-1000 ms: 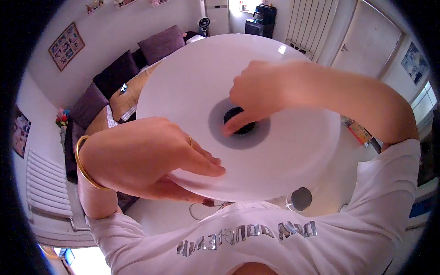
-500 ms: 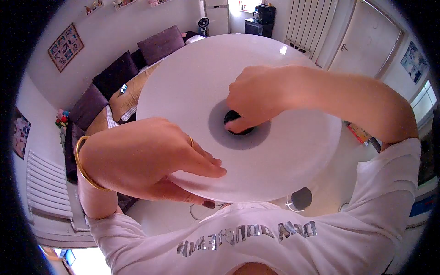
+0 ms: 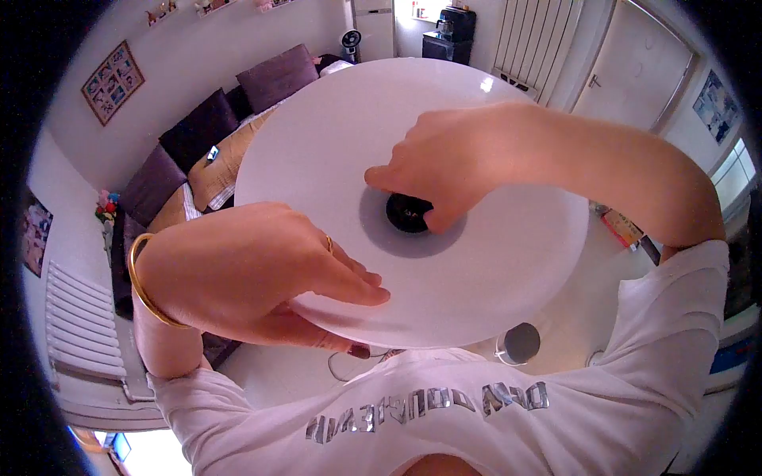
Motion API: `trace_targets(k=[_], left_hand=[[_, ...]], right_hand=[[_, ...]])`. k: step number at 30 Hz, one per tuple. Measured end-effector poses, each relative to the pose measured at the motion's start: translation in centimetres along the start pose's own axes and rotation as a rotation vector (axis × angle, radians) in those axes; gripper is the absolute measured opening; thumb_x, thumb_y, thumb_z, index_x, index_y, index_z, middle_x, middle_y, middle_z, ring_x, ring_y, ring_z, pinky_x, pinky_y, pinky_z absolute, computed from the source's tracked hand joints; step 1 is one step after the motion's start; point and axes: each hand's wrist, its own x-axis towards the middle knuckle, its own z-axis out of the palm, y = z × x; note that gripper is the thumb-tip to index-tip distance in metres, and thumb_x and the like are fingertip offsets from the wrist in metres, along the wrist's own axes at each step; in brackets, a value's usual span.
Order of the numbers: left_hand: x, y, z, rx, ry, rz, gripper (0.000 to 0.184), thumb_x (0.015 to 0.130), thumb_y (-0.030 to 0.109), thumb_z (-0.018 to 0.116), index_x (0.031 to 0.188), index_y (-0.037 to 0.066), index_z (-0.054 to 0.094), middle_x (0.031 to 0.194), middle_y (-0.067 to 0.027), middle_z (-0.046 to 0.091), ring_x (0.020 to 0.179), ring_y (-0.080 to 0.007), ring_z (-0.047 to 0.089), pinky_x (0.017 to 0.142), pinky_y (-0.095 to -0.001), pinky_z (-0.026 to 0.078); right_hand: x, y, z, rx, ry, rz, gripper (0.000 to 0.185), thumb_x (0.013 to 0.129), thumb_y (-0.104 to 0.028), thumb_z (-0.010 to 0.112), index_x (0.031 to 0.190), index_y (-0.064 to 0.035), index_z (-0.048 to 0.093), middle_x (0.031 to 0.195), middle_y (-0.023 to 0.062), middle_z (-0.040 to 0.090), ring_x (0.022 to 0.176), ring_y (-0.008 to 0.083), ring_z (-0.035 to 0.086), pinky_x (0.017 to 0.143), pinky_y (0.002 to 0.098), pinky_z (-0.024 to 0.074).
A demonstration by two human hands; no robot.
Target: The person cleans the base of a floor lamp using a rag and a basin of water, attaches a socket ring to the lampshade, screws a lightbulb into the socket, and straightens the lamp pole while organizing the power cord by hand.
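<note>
A large white round cover (image 3: pixel 317 135), domed and smooth, fills the middle of the head view. At its centre sits a black round knob (image 3: pixel 405 213) on a greyish ring. My left hand (image 3: pixel 246 274), with a gold bangle and a ring, grips the near-left rim, fingers on top and thumb beneath. Over the knob is my right hand (image 3: pixel 448 163); its thumb touches the knob's right edge, while the index finger stretches out to the left, apart from it. The remaining right fingers are partly hidden behind the hand.
A sofa with dark purple cushions (image 3: pixel 278 75) runs along the left wall. Radiators stand at left (image 3: pixel 83 317) and back right. Below the cover are a small grey bin (image 3: pixel 522 343) and a cable on the floor. A white door (image 3: pixel 635 67) is at right.
My right fingers have spread apart around the knob, the index finger swinging left and the thumb shifting right, so more of the knob shows. My left hand has stayed put.
</note>
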Motion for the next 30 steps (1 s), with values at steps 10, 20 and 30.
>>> trace_targets(k=[10,20,30], left_hand=[[0.5,0.1,-0.1,-0.03,-0.022,-0.04,0.052,0.078,0.025,0.077,0.124,0.005,0.061,0.125,-0.0126,0.062,0.113,-0.0279,0.061,0.093,-0.0355,0.051],[0.5,0.2,-0.3,-0.01,-0.028,-0.04,0.053,0.077,0.023,0.078,0.124,0.005,0.061,0.126,-0.0116,0.062,0.113,-0.0272,0.061,0.093,-0.0348,0.051],[0.5,-0.2,-0.1,0.022,0.001,0.005,0.054,0.076,0.024,0.078,0.125,0.008,0.06,0.126,-0.0108,0.062,0.111,-0.0271,0.062,0.091,-0.0344,0.052]], right_hand=[[1.0,0.2,1.7,0.0,0.031,0.095,0.058,0.088,-0.053,0.052,0.077,0.0,0.071,0.073,0.0147,0.069,0.076,0.0324,0.067,0.074,0.0414,0.0529],[0.3,1.5,1.2,0.022,0.091,-0.081,0.057,0.08,-0.043,0.067,0.117,-0.0031,0.053,0.087,0.0139,0.069,0.078,0.0339,0.067,0.076,0.042,0.0529],[0.9,0.1,0.8,0.013,0.005,0.063,0.053,0.089,-0.047,0.053,0.077,0.0011,0.07,0.075,0.0159,0.069,0.076,0.0343,0.067,0.073,0.0426,0.0532]])
